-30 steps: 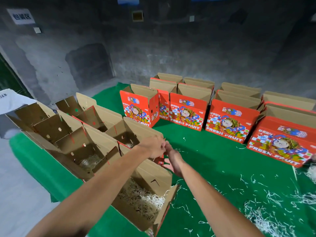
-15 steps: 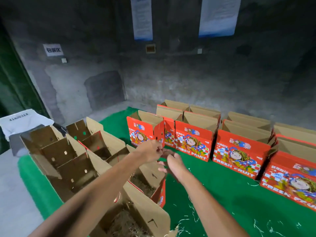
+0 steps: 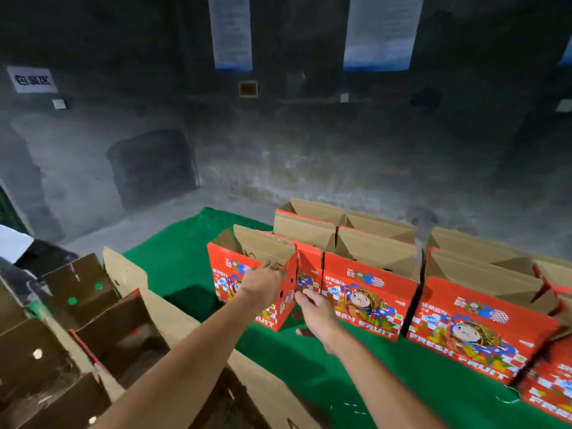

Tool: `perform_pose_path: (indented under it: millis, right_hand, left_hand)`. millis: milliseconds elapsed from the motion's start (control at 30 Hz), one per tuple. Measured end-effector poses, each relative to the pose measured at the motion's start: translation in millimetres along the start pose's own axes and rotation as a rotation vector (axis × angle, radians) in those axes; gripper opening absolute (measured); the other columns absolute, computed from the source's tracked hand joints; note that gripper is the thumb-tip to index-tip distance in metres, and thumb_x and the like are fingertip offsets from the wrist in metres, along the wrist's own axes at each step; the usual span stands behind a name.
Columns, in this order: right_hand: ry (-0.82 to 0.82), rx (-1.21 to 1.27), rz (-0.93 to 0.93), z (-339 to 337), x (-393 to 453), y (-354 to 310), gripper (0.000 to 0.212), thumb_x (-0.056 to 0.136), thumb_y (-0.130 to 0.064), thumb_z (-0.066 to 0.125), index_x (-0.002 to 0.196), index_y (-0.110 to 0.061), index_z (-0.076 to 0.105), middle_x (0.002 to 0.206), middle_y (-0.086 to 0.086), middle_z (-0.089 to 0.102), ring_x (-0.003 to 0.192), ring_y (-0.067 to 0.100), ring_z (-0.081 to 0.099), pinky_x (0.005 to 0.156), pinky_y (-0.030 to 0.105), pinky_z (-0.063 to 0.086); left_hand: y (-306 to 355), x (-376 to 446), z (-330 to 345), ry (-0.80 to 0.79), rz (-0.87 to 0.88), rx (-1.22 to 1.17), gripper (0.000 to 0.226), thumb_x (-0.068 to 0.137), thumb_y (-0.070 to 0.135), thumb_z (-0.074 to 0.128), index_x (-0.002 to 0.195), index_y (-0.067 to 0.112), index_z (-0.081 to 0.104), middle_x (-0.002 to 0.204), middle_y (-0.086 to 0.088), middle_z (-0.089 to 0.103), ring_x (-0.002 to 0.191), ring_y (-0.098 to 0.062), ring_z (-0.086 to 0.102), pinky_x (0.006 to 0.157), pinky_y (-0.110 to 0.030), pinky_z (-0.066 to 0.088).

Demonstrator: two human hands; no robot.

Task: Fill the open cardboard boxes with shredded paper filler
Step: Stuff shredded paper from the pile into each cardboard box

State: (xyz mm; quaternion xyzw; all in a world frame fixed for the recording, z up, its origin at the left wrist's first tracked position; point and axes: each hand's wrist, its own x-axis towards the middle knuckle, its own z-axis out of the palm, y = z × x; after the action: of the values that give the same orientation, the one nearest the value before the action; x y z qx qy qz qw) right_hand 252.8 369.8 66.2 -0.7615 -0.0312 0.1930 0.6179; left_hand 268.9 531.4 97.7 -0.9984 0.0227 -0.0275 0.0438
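An open red "FRESH FRUIT" box point(image 3: 229, 267) stands on the green cloth point(image 3: 182, 261), leftmost in a row of similar red boxes point(image 3: 368, 292). My left hand point(image 3: 264, 281) reaches over its front right corner, fingers curled on the top rim. Just right of that corner is my right hand point(image 3: 315, 311), fingers apart and touching the box's side panel. Several open brown boxes point(image 3: 114, 323) fill the near left; their contents are blurred. A few thin paper strands point(image 3: 351, 405) lie on the cloth near me.
More red boxes point(image 3: 483, 323) run to the right edge, with a second row point(image 3: 309, 224) behind. A dark concrete wall point(image 3: 309, 156) rises past the table's far edge. A white cloth point(image 3: 12, 243) lies at far left.
The view has lifted and moved forward, so the filled brown boxes dropped out of sight. Both hands travelled from the brown box flap to the leftmost red box and now touch its corner.
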Motion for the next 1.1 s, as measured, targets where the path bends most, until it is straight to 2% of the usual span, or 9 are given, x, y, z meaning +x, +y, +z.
perform_pose_path:
  millis: [67,167,333,400,500,633,800,967,1100]
  right_hand:
    - [0.003,-0.037,-0.017,0,25,8,0.017,0.103,-0.04,0.05,0.115,-0.036,0.061,0.11,-0.004,0.062,0.083,0.0,0.053,0.073,0.035,0.061]
    - [0.006,-0.107,-0.031,6,52,22,0.034,0.102,-0.041,0.05,0.135,-0.031,0.056,0.113,-0.017,0.053,0.091,-0.009,0.048,0.066,0.011,0.039]
    - [0.027,-0.153,0.01,18,71,44,0.03,0.101,-0.04,0.053,0.13,-0.034,0.059,0.118,-0.016,0.056,0.092,-0.01,0.051,0.064,0.008,0.039]
    - [0.022,-0.174,0.032,18,73,45,0.035,0.101,-0.043,0.052,0.134,-0.033,0.056,0.122,-0.013,0.057,0.096,-0.005,0.056,0.068,0.013,0.047]
    - [0.021,-0.219,0.052,9,71,46,0.042,0.102,-0.045,0.049,0.141,-0.029,0.05,0.123,-0.011,0.055,0.105,0.004,0.056,0.089,0.026,0.051]
    - [0.073,-0.271,0.069,-11,56,42,0.038,0.102,-0.053,0.041,0.125,-0.026,0.052,0.095,-0.011,0.059,0.072,-0.002,0.054,0.057,0.016,0.041]
    - [0.258,-0.344,0.134,-58,24,45,0.034,0.103,-0.054,0.037,0.103,-0.025,0.053,0.089,-0.007,0.061,0.07,0.003,0.058,0.052,0.019,0.04]
    - [0.415,-0.275,0.221,-126,-31,75,0.037,0.098,-0.05,0.052,0.11,-0.017,0.063,0.107,0.001,0.066,0.091,0.019,0.064,0.073,0.025,0.047]
    - [0.528,-0.219,0.317,-194,-93,111,0.03,0.092,-0.037,0.061,0.101,-0.008,0.062,0.103,0.012,0.07,0.093,0.03,0.068,0.083,0.038,0.058]
  left_hand:
    - [-14,27,17,0.01,-0.012,0.003,0.07,0.085,-0.002,0.056,0.148,0.021,0.036,0.145,-0.004,0.041,0.138,-0.024,0.035,0.11,-0.047,0.039]
    - [-29,55,42,-0.015,-0.068,-0.054,0.067,0.086,0.003,0.054,0.148,0.022,0.036,0.147,-0.004,0.039,0.138,-0.024,0.031,0.114,-0.048,0.031]
    - [-38,80,70,0.003,-0.102,0.019,0.048,0.092,0.012,0.053,0.139,0.018,0.047,0.139,-0.005,0.051,0.136,-0.027,0.037,0.121,-0.045,0.018]
    - [-39,86,71,0.015,-0.073,0.029,0.038,0.093,0.008,0.051,0.13,0.017,0.056,0.131,-0.005,0.059,0.13,-0.025,0.045,0.119,-0.039,0.023]
    - [-30,86,67,-0.02,0.028,0.027,0.038,0.091,-0.001,0.051,0.123,0.018,0.061,0.124,-0.005,0.064,0.121,-0.023,0.054,0.113,-0.036,0.035]
    - [3,67,62,-0.084,0.162,-0.018,0.046,0.088,-0.005,0.052,0.126,0.021,0.058,0.123,-0.004,0.066,0.114,-0.024,0.061,0.105,-0.036,0.043]
    - [74,26,48,-0.136,0.281,-0.031,0.042,0.087,0.002,0.053,0.124,0.021,0.061,0.123,-0.006,0.066,0.113,-0.027,0.062,0.098,-0.037,0.046]
    - [173,-23,19,-0.187,0.436,-0.083,0.032,0.083,0.004,0.054,0.11,0.013,0.068,0.111,-0.013,0.068,0.105,-0.033,0.064,0.084,-0.036,0.047]
    - [262,-64,2,-0.22,0.515,-0.185,0.03,0.085,0.006,0.057,0.11,0.018,0.069,0.113,-0.013,0.066,0.11,-0.036,0.06,0.091,-0.039,0.046]
